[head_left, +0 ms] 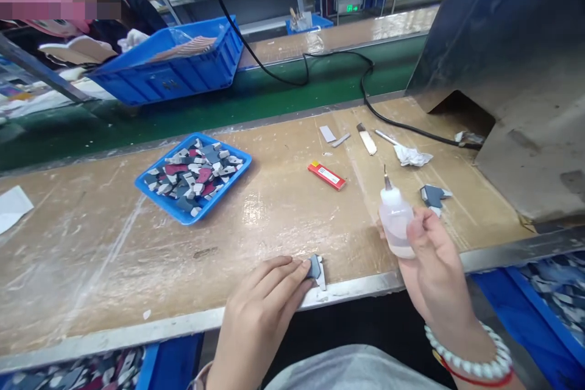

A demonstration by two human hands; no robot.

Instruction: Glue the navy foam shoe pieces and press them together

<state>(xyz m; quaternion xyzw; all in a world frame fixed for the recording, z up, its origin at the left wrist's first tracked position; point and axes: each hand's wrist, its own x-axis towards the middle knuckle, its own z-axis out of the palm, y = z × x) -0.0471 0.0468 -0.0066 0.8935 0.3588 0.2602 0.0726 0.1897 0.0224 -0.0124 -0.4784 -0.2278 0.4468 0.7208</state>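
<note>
My left hand [269, 292] is closed on a small grey and white foam-like piece [315, 268] at the front edge of the bench. Its fingertips pinch the piece's left side, hiding part of it. In my right hand [434, 256] is a clear squeeze bottle [397, 222] with a thin needle tip, upright and raised above the bench edge. A little clear liquid shows at its bottom. Beyond the right hand lies another dark grey and white piece [433, 196]. To the left, a blue tray [191, 219] holds many grey, white and dark red pieces.
A red box [326, 175], a white-handled blade tool [367, 140] and crumpled paper [411, 155] lie mid-bench. A black cable [406, 125] runs toward a metal housing [512, 73] at right. Across the green strip stands a blue crate [169, 79]. Blue bins [516, 304] sit below the bench.
</note>
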